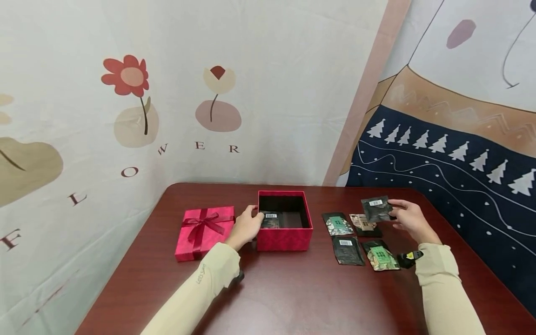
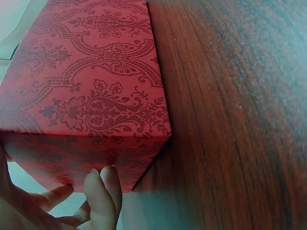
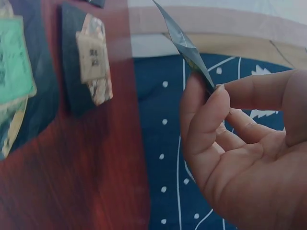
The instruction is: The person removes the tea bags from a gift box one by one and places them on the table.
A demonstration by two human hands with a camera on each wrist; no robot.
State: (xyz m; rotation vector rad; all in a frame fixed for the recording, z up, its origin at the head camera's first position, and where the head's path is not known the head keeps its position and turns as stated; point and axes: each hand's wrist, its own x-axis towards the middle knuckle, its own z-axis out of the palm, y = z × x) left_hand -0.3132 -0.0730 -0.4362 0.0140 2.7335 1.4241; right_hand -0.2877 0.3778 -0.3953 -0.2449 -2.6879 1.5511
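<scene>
My left hand grips the left wall of a red patterned gift box, thumb over the rim and fingers against the outside. The left wrist view shows those fingertips on the box's damask side. Inside the box, a dark sachet with a white barcode label lies at the left. Over on the right, my right hand pinches a black sachet by its edge, barcode side showing. It is held above the table, seen nearly edge-on in the right wrist view, between thumb and fingers.
Beside the box's right lie several sachets: one with a teal label, a beige-labelled one partly covered in view, a black one barcode up, and a green-labelled one. The bow-topped red lid rests left of the box.
</scene>
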